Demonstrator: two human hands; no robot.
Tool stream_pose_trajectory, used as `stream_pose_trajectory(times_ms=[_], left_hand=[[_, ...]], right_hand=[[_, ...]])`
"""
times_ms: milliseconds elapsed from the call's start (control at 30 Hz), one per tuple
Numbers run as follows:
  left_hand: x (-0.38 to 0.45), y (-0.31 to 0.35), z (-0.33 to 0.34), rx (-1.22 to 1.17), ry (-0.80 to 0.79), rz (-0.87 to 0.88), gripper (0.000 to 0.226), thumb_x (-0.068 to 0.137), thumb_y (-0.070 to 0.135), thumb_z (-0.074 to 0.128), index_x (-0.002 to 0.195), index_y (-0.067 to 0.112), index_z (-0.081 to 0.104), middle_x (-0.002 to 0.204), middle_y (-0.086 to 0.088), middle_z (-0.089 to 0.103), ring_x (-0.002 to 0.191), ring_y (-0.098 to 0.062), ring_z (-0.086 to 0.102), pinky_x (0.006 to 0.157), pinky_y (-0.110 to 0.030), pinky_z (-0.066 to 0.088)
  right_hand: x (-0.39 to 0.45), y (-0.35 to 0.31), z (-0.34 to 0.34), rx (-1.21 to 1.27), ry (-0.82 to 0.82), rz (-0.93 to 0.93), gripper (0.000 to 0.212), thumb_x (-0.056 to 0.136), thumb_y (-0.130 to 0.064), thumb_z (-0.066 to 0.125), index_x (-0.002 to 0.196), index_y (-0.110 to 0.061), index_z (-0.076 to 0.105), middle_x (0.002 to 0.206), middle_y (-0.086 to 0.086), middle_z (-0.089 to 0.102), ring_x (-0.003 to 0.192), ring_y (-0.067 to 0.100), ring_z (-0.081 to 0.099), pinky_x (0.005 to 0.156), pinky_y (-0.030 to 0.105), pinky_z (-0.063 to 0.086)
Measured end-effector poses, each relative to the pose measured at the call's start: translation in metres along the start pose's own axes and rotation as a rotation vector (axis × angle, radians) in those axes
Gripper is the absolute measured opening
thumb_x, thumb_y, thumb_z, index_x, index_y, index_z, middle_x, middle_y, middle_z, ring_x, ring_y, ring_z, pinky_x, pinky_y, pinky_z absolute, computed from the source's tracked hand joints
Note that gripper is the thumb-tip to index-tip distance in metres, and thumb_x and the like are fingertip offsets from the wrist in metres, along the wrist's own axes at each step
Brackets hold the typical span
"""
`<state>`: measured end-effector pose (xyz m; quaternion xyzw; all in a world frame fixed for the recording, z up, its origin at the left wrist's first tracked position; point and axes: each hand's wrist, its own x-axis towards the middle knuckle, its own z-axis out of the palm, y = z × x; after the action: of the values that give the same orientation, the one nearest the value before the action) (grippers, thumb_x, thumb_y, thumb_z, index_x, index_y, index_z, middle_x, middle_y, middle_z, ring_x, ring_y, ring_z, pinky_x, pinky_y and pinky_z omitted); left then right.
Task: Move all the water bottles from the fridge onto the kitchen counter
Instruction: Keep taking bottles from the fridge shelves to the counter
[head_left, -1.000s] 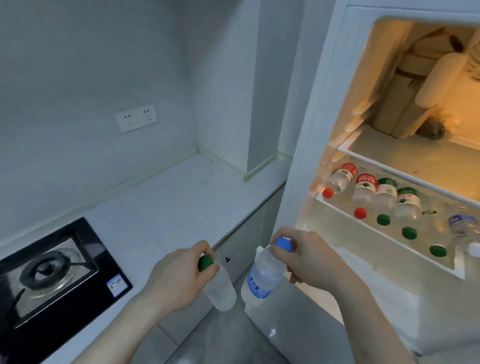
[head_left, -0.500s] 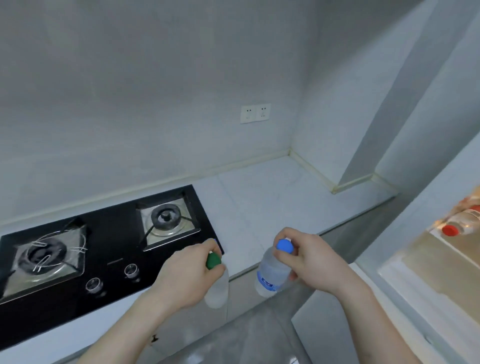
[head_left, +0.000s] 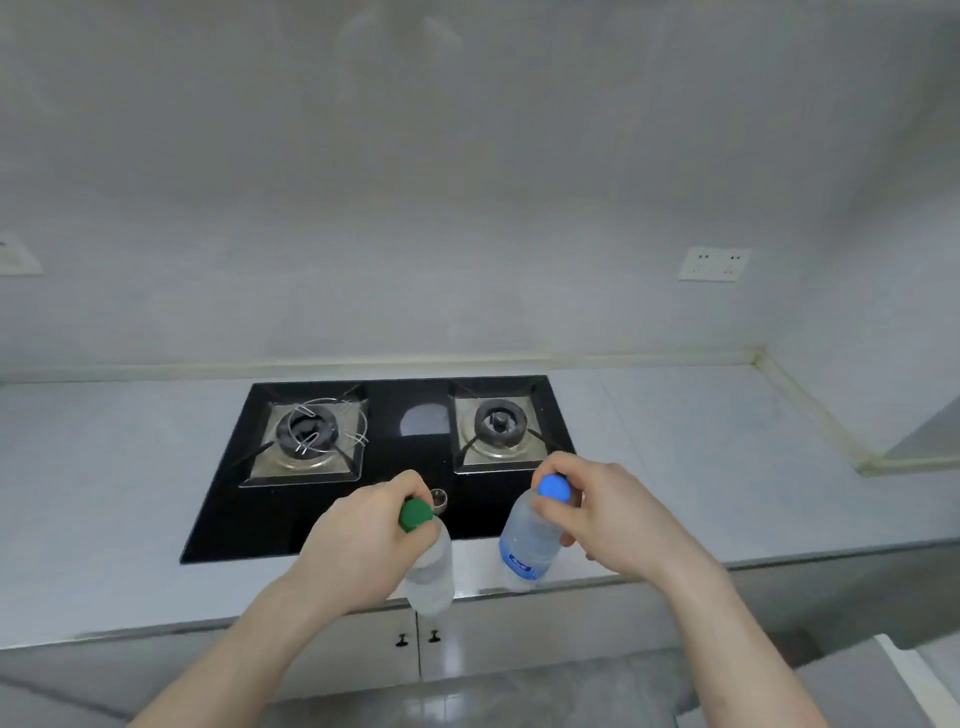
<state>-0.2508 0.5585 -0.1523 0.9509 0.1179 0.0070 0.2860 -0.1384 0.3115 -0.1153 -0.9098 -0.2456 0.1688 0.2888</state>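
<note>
Hands hold two clear plastic water bottles by their necks above the front edge of the pale grey kitchen surface (head_left: 727, 457); the left hand (head_left: 363, 545) has its fingers curled round the green-capped clear bottle (head_left: 428, 571), which hangs over the edge, and the right hand (head_left: 608, 514) pinches the blue-capped clear bottle with a blue label (head_left: 527, 540) just below its cap. Behind both bottles lies a black glass two-burner gas hob (head_left: 311, 514); a white double wall socket (head_left: 714, 264) sits on the wall at right.
</note>
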Motion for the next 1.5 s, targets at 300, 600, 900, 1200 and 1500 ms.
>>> stream_pose_trajectory(times_ms=[300, 600, 900, 1200, 1500], left_hand=[[-0.060, -0.089, -0.055, -0.023, 0.212, -0.262, 0.015, 0.090, 0.048, 0.062, 0.087, 0.039, 0.051, 0.072, 0.007, 0.060, 0.064, -0.009, 0.056, 0.056, -0.025, 0.041], [-0.104, -0.153, -0.098, -0.023, 0.334, -0.494, 0.014, 0.091, 0.051, 0.060, 0.092, 0.039, 0.052, 0.071, 0.006, 0.061, 0.068, -0.012, 0.058, 0.058, -0.029, 0.042], [-0.116, -0.220, -0.153, 0.008, 0.431, -0.670, 0.015, 0.093, 0.049, 0.060, 0.093, 0.036, 0.052, 0.073, 0.007, 0.061, 0.066, -0.007, 0.057, 0.057, -0.025, 0.040], [-0.102, -0.292, -0.198, 0.007, 0.541, -0.781, 0.017, 0.092, 0.054, 0.058, 0.093, 0.039, 0.050, 0.076, 0.007, 0.061, 0.072, -0.008, 0.057, 0.064, -0.027, 0.046], [-0.115, -0.340, -0.228, 0.022, 0.630, -0.896, 0.016, 0.094, 0.053, 0.058, 0.095, 0.038, 0.050, 0.079, 0.011, 0.061, 0.074, -0.008, 0.057, 0.061, -0.024, 0.044]], right_hand=[[0.058, -0.102, 0.056, -0.091, -0.163, -0.271, 0.006, 0.097, -0.041, 0.063, 0.099, -0.036, 0.061, 0.084, -0.005, 0.070, 0.069, 0.007, 0.072, 0.061, 0.029, 0.053], [0.112, -0.192, 0.115, -0.128, -0.318, -0.470, 0.007, 0.097, -0.048, 0.062, 0.100, -0.042, 0.060, 0.083, -0.006, 0.070, 0.070, 0.004, 0.072, 0.063, 0.028, 0.055], [0.176, -0.291, 0.179, -0.109, -0.477, -0.606, 0.008, 0.096, -0.048, 0.061, 0.100, -0.040, 0.060, 0.082, -0.004, 0.068, 0.067, 0.005, 0.073, 0.073, 0.038, 0.057], [0.251, -0.376, 0.232, -0.114, -0.593, -0.715, 0.007, 0.096, -0.041, 0.061, 0.101, -0.036, 0.061, 0.086, 0.000, 0.070, 0.068, 0.009, 0.074, 0.074, 0.041, 0.058], [0.290, -0.442, 0.285, -0.139, -0.662, -0.809, 0.005, 0.095, -0.043, 0.062, 0.098, -0.039, 0.060, 0.084, -0.002, 0.069, 0.074, 0.014, 0.073, 0.060, 0.032, 0.050]])
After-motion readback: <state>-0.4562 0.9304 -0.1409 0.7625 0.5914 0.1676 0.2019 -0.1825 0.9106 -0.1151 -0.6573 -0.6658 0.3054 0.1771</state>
